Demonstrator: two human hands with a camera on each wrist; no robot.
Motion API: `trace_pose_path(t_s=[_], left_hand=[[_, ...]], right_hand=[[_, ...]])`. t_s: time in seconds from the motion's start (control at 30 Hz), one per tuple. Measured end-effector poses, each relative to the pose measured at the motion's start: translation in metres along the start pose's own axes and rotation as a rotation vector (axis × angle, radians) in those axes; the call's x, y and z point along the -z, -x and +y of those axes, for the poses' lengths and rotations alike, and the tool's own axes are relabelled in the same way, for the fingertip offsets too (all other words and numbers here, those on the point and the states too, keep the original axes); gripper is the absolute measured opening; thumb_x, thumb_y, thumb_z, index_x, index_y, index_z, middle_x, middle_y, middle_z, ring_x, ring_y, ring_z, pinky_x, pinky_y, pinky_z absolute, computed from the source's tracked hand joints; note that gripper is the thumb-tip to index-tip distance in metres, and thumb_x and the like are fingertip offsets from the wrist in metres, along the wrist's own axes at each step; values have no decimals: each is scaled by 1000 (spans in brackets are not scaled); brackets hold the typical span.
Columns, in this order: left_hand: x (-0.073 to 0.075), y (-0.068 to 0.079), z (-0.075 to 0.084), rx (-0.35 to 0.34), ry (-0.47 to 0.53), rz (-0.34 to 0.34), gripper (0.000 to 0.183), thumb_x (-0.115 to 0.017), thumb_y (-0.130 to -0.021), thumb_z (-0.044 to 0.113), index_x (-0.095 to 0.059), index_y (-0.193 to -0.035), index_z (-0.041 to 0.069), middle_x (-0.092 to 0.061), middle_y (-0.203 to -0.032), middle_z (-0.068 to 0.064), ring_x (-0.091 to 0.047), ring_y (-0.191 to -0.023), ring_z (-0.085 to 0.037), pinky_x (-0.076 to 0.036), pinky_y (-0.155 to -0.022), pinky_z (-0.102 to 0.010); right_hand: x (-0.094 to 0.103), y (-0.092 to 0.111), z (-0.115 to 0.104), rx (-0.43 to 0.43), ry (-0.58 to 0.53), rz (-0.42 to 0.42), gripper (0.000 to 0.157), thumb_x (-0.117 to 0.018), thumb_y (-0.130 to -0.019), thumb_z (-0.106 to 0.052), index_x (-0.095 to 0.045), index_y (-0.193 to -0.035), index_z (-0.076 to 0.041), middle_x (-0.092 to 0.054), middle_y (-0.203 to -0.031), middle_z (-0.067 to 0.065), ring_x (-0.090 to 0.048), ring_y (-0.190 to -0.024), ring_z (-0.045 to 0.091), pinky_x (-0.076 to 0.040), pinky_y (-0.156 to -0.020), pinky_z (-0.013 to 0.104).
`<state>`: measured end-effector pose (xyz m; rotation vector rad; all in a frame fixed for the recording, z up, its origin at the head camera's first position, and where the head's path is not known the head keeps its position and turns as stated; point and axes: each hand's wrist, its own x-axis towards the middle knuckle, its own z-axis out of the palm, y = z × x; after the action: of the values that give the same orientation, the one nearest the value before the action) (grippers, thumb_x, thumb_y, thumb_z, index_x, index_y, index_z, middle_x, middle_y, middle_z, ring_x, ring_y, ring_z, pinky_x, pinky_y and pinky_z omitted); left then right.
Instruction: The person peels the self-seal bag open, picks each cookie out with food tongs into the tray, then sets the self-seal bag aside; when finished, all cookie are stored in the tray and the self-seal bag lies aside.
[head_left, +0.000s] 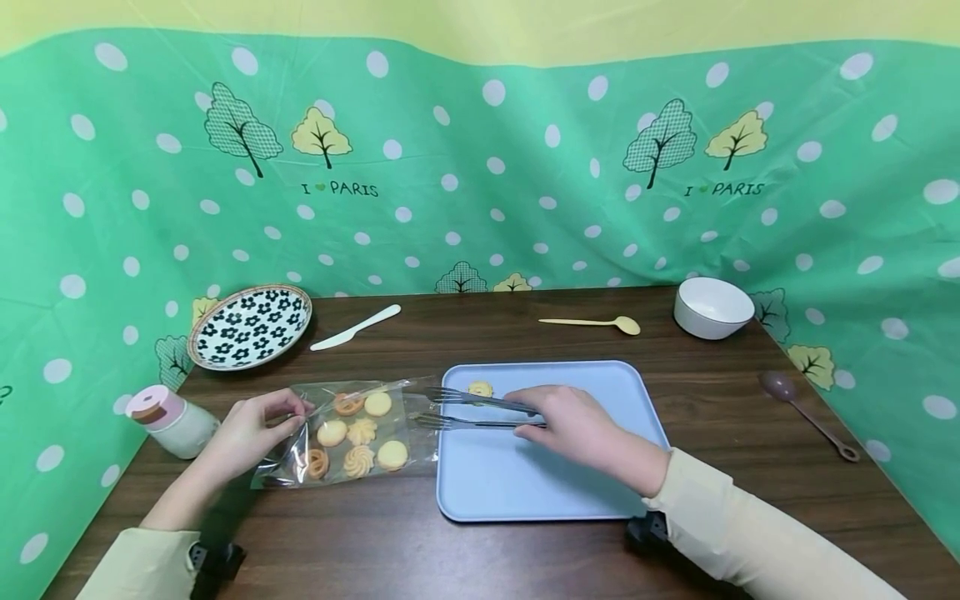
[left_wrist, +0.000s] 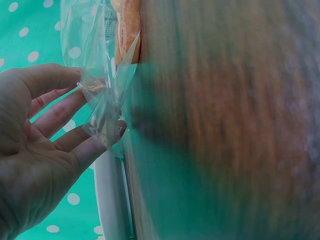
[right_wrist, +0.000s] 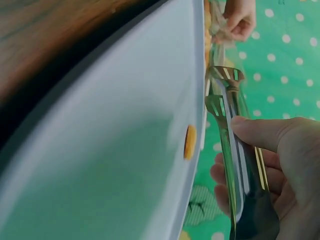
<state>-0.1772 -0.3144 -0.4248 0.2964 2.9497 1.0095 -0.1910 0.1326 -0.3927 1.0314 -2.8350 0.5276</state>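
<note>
My left hand (head_left: 251, 429) pinches the left end of a clear plastic bag (head_left: 333, 475) of several cookies. In the left wrist view, thumb and fingers (left_wrist: 97, 150) gather the crinkled film. Metal serving tongs (head_left: 487, 402) with fork-like tips are gripped in my right hand (head_left: 573, 421). Their tips stand apart at the bag's right end, overlapping it in the head view, with the handle above the light blue tray (head_left: 540, 492). One round cookie (head_left: 480, 388) lies on the tray by its far left edge, showing in the right wrist view as a small golden disc (right_wrist: 190, 142).
A flower-patterned plate (head_left: 251, 327) and a white knife (head_left: 356, 327) are at the back left, near a pink-lidded jar (head_left: 176, 423). Further right lie a yellow spoon (head_left: 592, 322), a white bowl (head_left: 712, 310) and a brown ladle-like spoon (head_left: 808, 412) on the wooden table (head_left: 360, 542).
</note>
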Motion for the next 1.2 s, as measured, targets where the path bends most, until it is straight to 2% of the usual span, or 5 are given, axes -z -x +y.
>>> trace_pose_path(t_s=[0.17,0.4,0.63,0.97,1.2], left_hand=[[0,1,1,2,5,4,15,-66,-87,9,-61,-83,23,-71,-106,-2,-64,-106,-30,-49,-89,-53],[1,0,2,1,8,7,14,-66,-87,8,-62,-84,21,-71,-105,-3,-64,-106,-30,-49,-90,-53],[1,0,1,-10,6,12,15,-66,-87,8,-62,-84,21,-71,-105,-3,-65,-105,-30,-50,-89,-52],[1,-1,1,-15,-23,33,10,-67,-87,11,-64,-85,20,-72,-103,-2,-65,-103,-30,-51,-87,-50],[1,1,1,-40,-22,32,15,-67,-86,8,-62,-84,22,-71,-104,-1,-65,-104,-28,-50,-88,-49]], right_hand=[[-12,-17,-13,14,21,-10,42,-73,-83,-29,-64,-121,-15,-69,-114,0,-65,-104,18,-54,-83,39],[-26,-37,-33,-13,50,-8,42,-74,-82,-30,-63,-120,-16,-68,-115,0,-66,-100,18,-55,-75,40],[-37,-50,-45,-25,66,1,42,-73,-83,-31,-63,-121,-16,-67,-117,1,-64,-104,17,-55,-80,39],[-42,-59,-55,-9,111,5,41,-70,-85,-32,-63,-121,-15,-70,-110,3,-67,-96,19,-55,-74,39],[-34,-50,-52,-13,110,-2,38,-72,-83,-29,-64,-117,-15,-71,-103,2,-67,-91,18,-55,-70,39]])
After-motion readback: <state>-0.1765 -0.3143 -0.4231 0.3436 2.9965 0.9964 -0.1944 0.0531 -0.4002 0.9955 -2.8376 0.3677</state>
